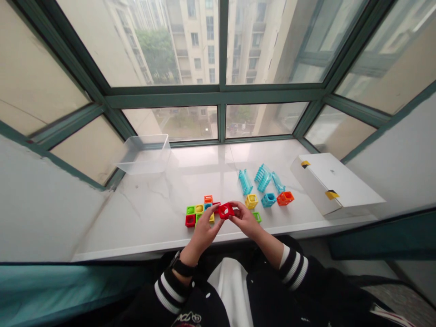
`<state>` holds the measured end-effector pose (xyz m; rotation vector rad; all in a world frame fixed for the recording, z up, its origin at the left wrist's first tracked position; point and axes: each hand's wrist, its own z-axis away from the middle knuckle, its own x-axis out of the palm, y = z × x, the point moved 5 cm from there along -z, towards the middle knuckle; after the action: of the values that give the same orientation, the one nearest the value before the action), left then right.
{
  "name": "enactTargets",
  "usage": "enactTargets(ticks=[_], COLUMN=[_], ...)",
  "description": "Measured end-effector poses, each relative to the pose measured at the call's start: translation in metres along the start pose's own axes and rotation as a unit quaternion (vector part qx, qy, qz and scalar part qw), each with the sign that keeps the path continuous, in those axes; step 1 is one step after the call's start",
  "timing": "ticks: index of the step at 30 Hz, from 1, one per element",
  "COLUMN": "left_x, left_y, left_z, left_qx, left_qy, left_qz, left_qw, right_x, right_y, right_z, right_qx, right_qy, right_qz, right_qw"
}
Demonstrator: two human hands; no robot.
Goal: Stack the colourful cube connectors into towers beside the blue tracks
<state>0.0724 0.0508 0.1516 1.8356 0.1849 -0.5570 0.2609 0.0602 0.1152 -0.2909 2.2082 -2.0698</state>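
Observation:
Both my hands hold a red hollow plastic cube up over the sill, with my left hand on its left side and my right hand on its right. Just left of my left hand lies a tight cluster of hollow cubes, among them a red one, a green one and an orange one; my hand hides part of it. Near my right hand sit a yellow cube and a green piece. Further right lie a blue cube, an orange cube and several cyan ribbed pieces.
The pieces lie on a white marble window sill. A transparent plastic tub stands at its far left, and a white cardboard box with yellow tape lies at the right. Green-framed windows rise behind the sill.

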Motion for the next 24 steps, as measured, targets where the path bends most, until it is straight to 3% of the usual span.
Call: enactTargets(ticks=[11, 24], left_x=[-0.004, 0.012], left_y=[0.018, 0.019], left_z=[-0.001, -0.005], left_qx=[0.006, 0.010], left_qy=[-0.016, -0.002], left_qz=[0.042, 0.074], left_qw=[0.999, 0.997], right_x=[0.001, -0.014], right_y=[-0.042, -0.038], right_z=[0.005, 0.015], right_qx=[-0.094, -0.094], right_qy=[-0.009, 0.024], right_qz=[0.155, 0.180], right_qw=[0.983, 0.979])
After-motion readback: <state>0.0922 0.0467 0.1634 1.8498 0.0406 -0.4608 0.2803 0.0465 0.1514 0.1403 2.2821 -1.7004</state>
